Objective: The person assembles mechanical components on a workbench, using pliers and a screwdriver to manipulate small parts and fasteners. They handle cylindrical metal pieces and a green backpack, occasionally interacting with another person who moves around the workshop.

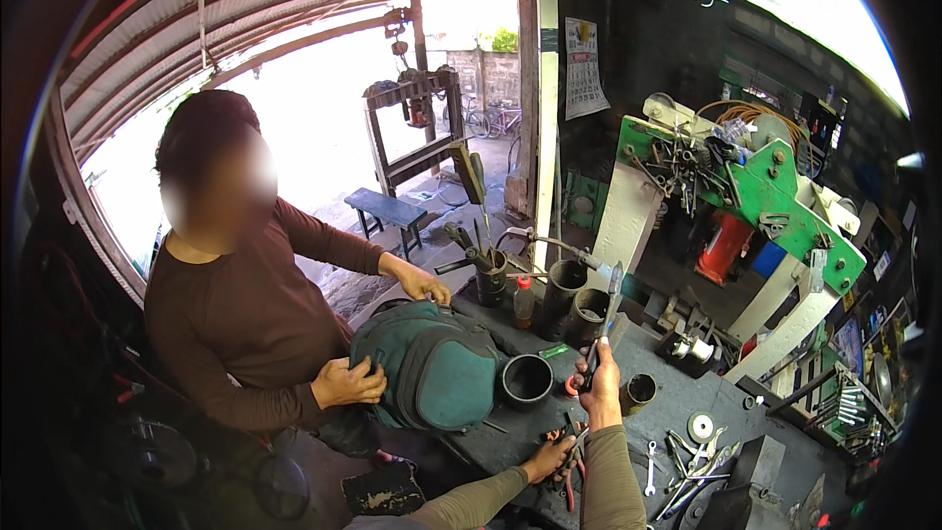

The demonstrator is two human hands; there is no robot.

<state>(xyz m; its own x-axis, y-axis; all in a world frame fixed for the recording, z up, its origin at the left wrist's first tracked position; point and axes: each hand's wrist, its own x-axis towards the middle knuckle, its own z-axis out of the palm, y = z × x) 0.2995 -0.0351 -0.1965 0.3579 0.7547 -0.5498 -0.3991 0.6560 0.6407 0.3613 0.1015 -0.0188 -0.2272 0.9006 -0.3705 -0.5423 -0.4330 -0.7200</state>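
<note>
My right hand [601, 385] is raised over the workbench, its fingers wrapped round a long hand tool [612, 306] with a dark grip and a slim grey metal upper part; its exact kind is unclear. Low over the bench's near edge, my left hand [551, 458] closes on pliers [563, 431] with orange and black parts. Red-handled pliers [575, 489] show just beside that hand. To the left, a co-worker [245, 314] in a brown long-sleeved top has both hands on a green backpack [446, 373] at the bench edge.
On the dark bench [589, 442] stand a black round pot [527, 380], several metal cylinders [566, 285], a bottle [524, 302] and a can of tools [491, 277]. Wrenches and pliers [702, 466] lie at right, near a block [751, 481]. A green-and-white press frame [731, 196] rises behind.
</note>
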